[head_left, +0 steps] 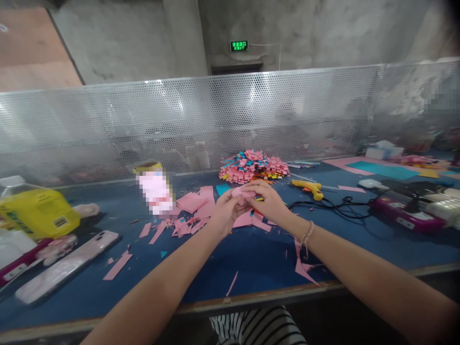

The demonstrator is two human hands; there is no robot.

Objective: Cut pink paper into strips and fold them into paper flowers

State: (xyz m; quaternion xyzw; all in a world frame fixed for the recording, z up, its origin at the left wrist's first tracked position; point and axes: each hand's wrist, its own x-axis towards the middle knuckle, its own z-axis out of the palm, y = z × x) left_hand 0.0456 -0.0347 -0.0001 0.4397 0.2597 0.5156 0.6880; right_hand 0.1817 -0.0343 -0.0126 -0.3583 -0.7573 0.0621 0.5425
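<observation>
Both hands meet above the middle of the blue table. My left hand (227, 211) has its fingers closed on a small pink paper piece (243, 193). My right hand (266, 197) grips the same piece from the right, fingers bent over its top. Its exact shape is partly hidden by the fingers. Pink paper sheets and scraps (192, 202) lie left of and beneath the hands. Just behind them stands a heap of pink, blue and yellow paper pieces (247, 165). A yellow glue gun (312, 188) rests right of my right hand.
At the left are a yellow bottle (39, 211), a phone (68, 266) and a power strip. A cylindrical container (148, 166) stands behind the scraps. Black cables lead right to a purple power strip (406, 215). Blue and pink sheets (383, 168) lie back right, before a perforated metal screen (143, 129).
</observation>
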